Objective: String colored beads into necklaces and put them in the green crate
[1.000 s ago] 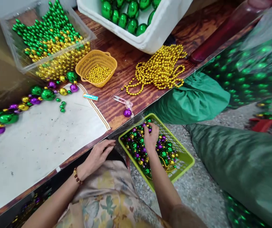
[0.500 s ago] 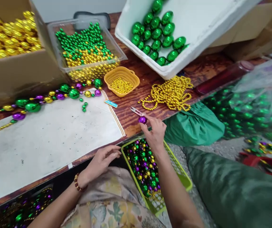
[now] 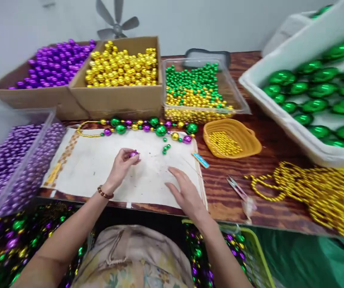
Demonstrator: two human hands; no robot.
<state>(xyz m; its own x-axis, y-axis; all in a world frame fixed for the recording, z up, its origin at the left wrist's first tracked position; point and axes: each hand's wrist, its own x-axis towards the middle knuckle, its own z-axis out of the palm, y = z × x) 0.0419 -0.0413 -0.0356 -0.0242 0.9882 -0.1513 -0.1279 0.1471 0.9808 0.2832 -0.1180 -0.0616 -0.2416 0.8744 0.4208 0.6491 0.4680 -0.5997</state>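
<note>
Between the thumb and fingers of my left hand (image 3: pixel 123 165) a shiny purple bead (image 3: pixel 133 155) is pinched, just above the white cloth (image 3: pixel 99 176). My right hand (image 3: pixel 185 192) hovers over the cloth's right part, its fingers apart and nothing in them. Several small green beads (image 3: pixel 165 149) lie on the cloth beyond that hand. Along the cloth's far edge stretches a strung necklace (image 3: pixel 146 127) of green, gold and purple beads. A thin needle (image 3: pixel 194 167) lies near the cloth's right edge, beside a blue-and-white label (image 3: pixel 201 159). Thread snips (image 3: pixel 238 189) rest further right on the wood.
Boxes of purple beads (image 3: pixel 60 64) and gold beads (image 3: pixel 123 66) stand behind. A clear tub (image 3: pixel 204 110), an orange basket (image 3: pixel 250 146), gold bead strands (image 3: pixel 318 196) and a white foam box (image 3: pixel 280 128) sit right. Below hangs a green crate (image 3: pixel 260 256); a purple-bead tub (image 3: pixel 44 144) is left.
My right hand went from the crate to the purple bead by the snips, then left over the cloth. The bead is now in my left hand, which rose onto the cloth. The view swung left.
</note>
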